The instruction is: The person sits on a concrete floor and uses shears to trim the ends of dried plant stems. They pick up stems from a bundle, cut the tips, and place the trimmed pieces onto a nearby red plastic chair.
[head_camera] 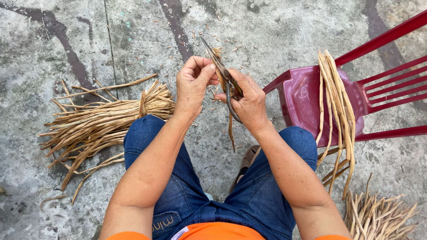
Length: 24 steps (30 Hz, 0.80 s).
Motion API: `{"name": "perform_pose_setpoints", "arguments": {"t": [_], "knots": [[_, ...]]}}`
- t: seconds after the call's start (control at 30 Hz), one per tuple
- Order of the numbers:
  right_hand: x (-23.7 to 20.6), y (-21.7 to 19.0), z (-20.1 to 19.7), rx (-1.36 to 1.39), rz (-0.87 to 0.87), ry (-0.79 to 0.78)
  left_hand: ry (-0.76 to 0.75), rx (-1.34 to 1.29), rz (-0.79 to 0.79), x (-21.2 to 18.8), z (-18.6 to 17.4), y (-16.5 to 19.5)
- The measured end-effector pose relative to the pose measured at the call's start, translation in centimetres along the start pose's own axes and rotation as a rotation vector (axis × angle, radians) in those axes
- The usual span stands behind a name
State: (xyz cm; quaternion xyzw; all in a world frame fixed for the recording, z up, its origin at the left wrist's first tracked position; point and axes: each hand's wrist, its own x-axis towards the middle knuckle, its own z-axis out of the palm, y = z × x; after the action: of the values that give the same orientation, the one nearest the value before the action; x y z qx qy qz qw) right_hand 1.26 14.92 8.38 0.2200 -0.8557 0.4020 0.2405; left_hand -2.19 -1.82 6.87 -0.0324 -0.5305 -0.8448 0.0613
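My right hand [249, 104] grips a pair of dark metal scissors [222, 73], blades pointing up and away. My left hand [193, 84] pinches the top of a dried tan plant strip [231, 131] right beside the blades; the strip hangs down between my knees. Both hands are held together above my lap, over blue denim shorts.
A tied bundle of dried strips [102, 122] lies on the concrete at left. A red plastic chair [311, 98] at right has several strips [336, 106] draped over its seat. More strips [378, 218] are piled at bottom right. Small cut bits litter the floor ahead.
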Motion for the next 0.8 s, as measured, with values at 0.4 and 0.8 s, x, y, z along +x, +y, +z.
{"name": "perform_pose_setpoints", "arguments": {"t": [0.4,0.8], "knots": [[-1.2,5.3,2.8,0.68,0.58,-0.256,-0.003,0.007,0.077,0.5,-0.8,1.1],[-1.5,3.6,3.1,0.59,0.681,-0.352,0.218,-0.183,0.289,2.0,-4.7,3.2]]}}
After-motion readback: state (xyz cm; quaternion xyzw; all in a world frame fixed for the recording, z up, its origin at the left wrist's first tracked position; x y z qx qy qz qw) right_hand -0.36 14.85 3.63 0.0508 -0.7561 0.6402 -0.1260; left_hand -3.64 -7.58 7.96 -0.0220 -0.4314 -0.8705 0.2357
